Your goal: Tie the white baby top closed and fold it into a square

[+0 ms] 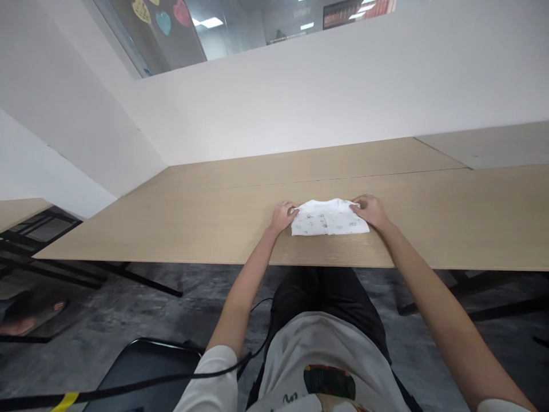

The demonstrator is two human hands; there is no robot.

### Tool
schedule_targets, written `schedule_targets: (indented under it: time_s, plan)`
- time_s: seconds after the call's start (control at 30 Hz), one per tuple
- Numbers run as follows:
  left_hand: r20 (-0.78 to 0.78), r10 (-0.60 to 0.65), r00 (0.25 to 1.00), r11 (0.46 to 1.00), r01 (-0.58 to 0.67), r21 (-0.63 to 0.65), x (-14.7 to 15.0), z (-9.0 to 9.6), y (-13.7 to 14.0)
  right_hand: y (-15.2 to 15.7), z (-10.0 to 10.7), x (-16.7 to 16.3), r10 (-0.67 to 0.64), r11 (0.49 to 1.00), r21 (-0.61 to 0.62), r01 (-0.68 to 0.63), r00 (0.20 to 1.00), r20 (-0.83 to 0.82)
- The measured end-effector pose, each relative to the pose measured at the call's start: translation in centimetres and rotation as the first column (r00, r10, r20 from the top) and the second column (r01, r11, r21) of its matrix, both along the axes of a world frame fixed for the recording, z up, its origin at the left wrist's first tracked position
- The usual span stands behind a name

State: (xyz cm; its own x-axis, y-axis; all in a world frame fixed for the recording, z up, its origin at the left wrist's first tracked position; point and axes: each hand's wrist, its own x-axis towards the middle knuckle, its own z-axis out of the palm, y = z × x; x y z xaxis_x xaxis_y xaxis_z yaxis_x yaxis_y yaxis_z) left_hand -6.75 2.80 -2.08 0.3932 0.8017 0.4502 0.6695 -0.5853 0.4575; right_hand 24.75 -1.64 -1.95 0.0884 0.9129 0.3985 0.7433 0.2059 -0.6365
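A folded white cloth (330, 220) with small printed figures lies on the wooden table near its front edge; its kind, perhaps a small garment, I cannot make out. At the cloth's upper left corner, my left hand (283, 216) is closed, thumb and fingers pinching the edge. My right hand (371, 210) grips the upper right corner the same way, with the thumb on top of the fabric. Between the two hands the upper edge looks slightly wavy, while the lower edge runs nearly straight.
The wooden table (193, 223) spans the view and meets a white wall (278, 109) at the back. A black chair (146, 366) stands below left, with a black cable (171, 379) crossing over it. Another person's foot (34, 317) shows at far left.
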Motion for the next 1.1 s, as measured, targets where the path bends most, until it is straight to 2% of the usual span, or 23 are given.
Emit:
schedule_targets:
  time_s: [0.07,0.1,0.17,0.2,0.23,0.3,0.37,0.4,0.47,0.5,0.53,0.6,0.67,0.73,0.8,0.87,0.97,1.1]
  plan:
    - [0.148,-0.001,0.989,1.000,0.000,0.012,0.8,0.8,-0.4,-0.3,1.0,-0.5,-0.023,0.999,0.039,0.035,0.963,-0.267]
    - [0.231,-0.004,0.973,1.000,-0.001,0.021,1.2,1.5,-0.6,-0.4,1.9,-0.6,-0.030,0.997,0.052,0.057,0.911,-0.412]
    - [0.362,-0.011,0.932,0.999,-0.009,0.053,1.9,4.0,-1.0,-0.9,4.6,-0.6,-0.001,0.991,0.101,0.082,0.781,-0.625]
    - [0.394,-0.022,0.919,0.996,-0.012,0.084,2.1,5.7,-1.3,-1.3,6.4,-0.4,0.048,0.984,0.157,0.080,0.736,-0.676]
    - [0.416,-0.033,0.909,0.992,-0.020,0.124,2.3,7.7,-1.5,-1.8,8.6,-0.2,0.118,0.969,0.239,0.071,0.714,-0.690]
    - [0.488,-0.194,0.851,0.939,0.017,0.343,2.3,12.3,-2.3,-3.2,13.4,0.4,0.246,0.894,0.441,0.078,0.738,-0.628]
    - [0.462,-0.341,0.819,0.839,0.043,0.543,1.9,16.8,-3.2,-5.0,18.1,1.0,0.324,0.784,0.617,0.064,0.806,-0.495]
    - [0.447,-0.358,0.820,0.809,0.034,0.586,1.6,18.8,-3.7,-6.0,20.2,1.3,0.346,0.698,0.711,0.079,0.833,-0.431]
    - [0.417,-0.350,0.839,0.784,0.020,0.620,0.9,21.7,-4.6,-7.7,23.1,1.8,0.240,0.705,0.708,0.038,0.927,-0.288]
    - [0.394,-0.328,0.858,0.786,0.017,0.618,0.6,22.6,-4.8,-8.3,23.9,2.1,0.168,0.743,0.668,0.048,0.952,-0.255]
    - [0.360,-0.299,0.884,0.798,0.025,0.603,0.2,22.9,-4.8,-8.5,24.2,2.4,0.088,0.803,0.591,0.072,0.967,-0.238]
    - [0.246,-0.221,0.944,0.851,0.063,0.522,-0.3,22.2,-4.4,-8.0,23.3,3.1,-0.024,0.921,0.378,0.094,0.982,-0.185]
    - [0.077,-0.124,0.989,0.930,0.089,0.357,-0.6,19.8,-3.2,-6.1,20.7,3.7,-0.053,0.992,0.109,0.057,0.998,-0.042]
    - [-0.112,-0.026,0.993,0.984,0.045,0.171,-0.6,16.5,-1.6,-3.4,17.3,4.2,-0.044,0.990,-0.125,0.059,0.992,0.116]
    - [-0.271,0.067,0.960,0.997,-0.051,0.064,-0.4,12.9,0.1,-0.5,13.6,4.3,-0.028,0.965,-0.249,0.078,0.979,0.201]
    - [-0.405,0.118,0.906,0.991,-0.131,-0.005,-0.1,9.8,1.7,2.0,10.5,4.2,-0.085,0.944,-0.284,0.166,0.958,0.275]
    - [-0.441,0.157,0.884,0.986,-0.166,0.017,0.4,6.8,3.4,4.2,7.6,3.4,-0.191,0.935,-0.234,0.267,0.933,0.304]
    - [-0.333,0.137,0.933,0.989,-0.112,0.091,3.1,5.0,3.7,4.4,5.8,-0.3,-0.111,0.977,-0.138,0.161,0.942,0.316]
